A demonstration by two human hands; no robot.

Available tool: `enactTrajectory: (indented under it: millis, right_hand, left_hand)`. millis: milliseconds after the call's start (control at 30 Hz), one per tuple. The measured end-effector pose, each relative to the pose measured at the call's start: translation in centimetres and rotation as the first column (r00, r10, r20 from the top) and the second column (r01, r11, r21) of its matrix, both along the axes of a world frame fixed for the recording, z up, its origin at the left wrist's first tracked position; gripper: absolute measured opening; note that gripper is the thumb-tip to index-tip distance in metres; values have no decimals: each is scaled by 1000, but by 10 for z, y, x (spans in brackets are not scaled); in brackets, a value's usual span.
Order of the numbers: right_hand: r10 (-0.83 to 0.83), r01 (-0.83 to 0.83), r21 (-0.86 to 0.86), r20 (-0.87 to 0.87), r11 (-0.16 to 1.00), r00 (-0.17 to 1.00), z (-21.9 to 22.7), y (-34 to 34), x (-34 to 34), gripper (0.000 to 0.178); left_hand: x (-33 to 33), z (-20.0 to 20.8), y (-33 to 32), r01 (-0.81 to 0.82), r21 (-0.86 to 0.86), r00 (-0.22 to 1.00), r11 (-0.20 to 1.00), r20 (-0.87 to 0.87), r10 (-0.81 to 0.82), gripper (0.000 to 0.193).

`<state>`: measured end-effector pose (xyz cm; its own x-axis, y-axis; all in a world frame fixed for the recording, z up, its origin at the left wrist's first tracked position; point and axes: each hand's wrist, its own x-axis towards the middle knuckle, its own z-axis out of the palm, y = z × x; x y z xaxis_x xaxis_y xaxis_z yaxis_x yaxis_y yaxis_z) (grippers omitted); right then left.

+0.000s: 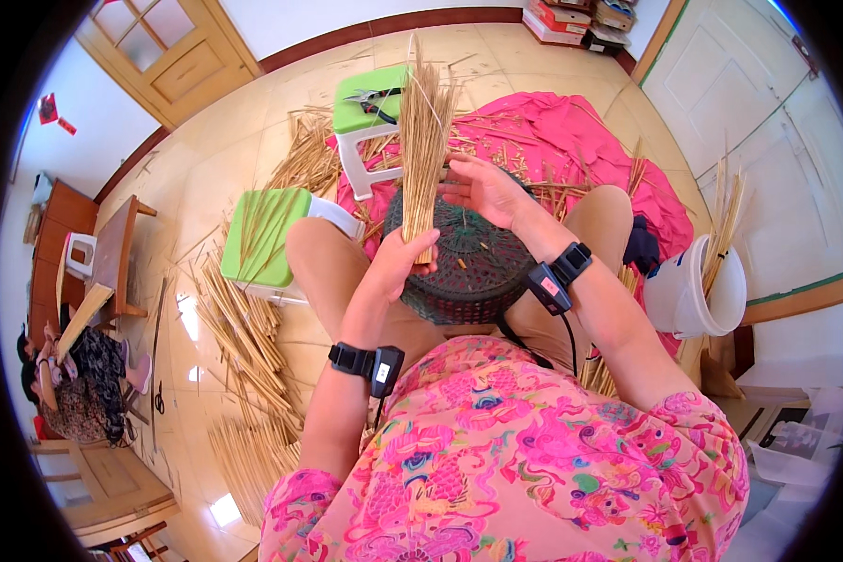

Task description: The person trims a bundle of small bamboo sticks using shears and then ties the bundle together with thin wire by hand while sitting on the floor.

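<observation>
My left hand [405, 258] is closed round the lower end of a bundle of dry straw stalks [423, 155], which stands upright in front of me. The stalks fan out toward the top, and a thin pale strand loops near their tips. To the right of the bundle is my right hand [482, 190], its fingers apart and its palm turned toward the stalks. Whether its fingertips touch them I cannot tell. Below both hands, between my knees, stands a dark green round basket [468, 281] with its mesh bottom upward and straw bits on it.
Pliers [373, 103] lie on a green-topped stool [356, 117]; a second green stool [262, 248] is at left. Straw piles [244, 328] cover the floor beside it. A pink cloth [571, 131] spreads beyond the basket. At right is a white bucket [688, 295] with stalks. Another person [84, 384] sits far left.
</observation>
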<state>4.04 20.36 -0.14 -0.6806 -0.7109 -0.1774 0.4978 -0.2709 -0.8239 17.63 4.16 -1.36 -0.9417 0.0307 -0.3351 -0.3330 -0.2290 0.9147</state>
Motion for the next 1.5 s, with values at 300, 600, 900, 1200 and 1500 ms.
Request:
enactTrajectory:
  millis: [300,600,900,1200,1500]
  right_hand:
    - [-205,190,132,107,973,973,-39,36,-48,42]
    - [-265,172,622,59,763,962,-125,78,-84,41]
    - [203,606,761,-648,233,734,-173,69,-127,21]
    - [701,557,809,-507,188,501,-198,26,-170,11]
    - [574,548,743,-657,385,488,-198,39,-184,13]
  left_hand:
    - [8,-36,3,44,-103,988,994,151,-28,23]
    - [36,-60,11,263,-171,876,950,456,-160,24]
    - [29,-73,5,413,-90,727,906,632,-269,29]
    - [37,-65,-17,207,176,706,962,654,-271,54]
    - [41,-53,-25,-107,352,827,930,551,-113,38]
